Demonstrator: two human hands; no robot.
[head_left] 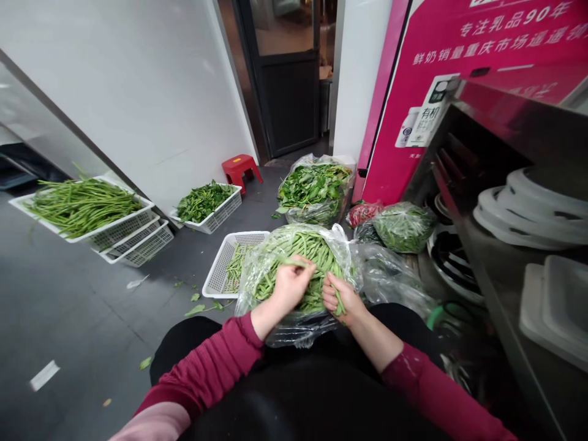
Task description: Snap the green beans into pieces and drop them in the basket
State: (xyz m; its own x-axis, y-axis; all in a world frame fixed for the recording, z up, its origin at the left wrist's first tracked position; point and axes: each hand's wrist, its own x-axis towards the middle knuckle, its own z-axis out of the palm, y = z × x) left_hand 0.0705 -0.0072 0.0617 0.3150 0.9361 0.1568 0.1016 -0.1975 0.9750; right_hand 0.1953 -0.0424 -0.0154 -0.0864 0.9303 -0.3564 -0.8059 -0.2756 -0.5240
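A clear plastic bag [248,275] full of green beans [312,245] sits open in front of my knees. Over the beans, my left hand [293,283] is closed, with a green bean pinched between thumb and fingers and pointing left. Close beside it on the right, my right hand [342,298] is wrapped round several green beans, whose ends stick out below the fist. Just left of the bag stands a white plastic basket [212,277] with short pieces of bean in it, partly covered by the bag.
Stacked white baskets [133,245] at left hold long beans [85,205]. Farther back are a basket of leafy greens [206,202], a red stool [241,168] and a bag of greens [315,187]. A metal shelf [487,263] with white lids [528,208] borders my right side.
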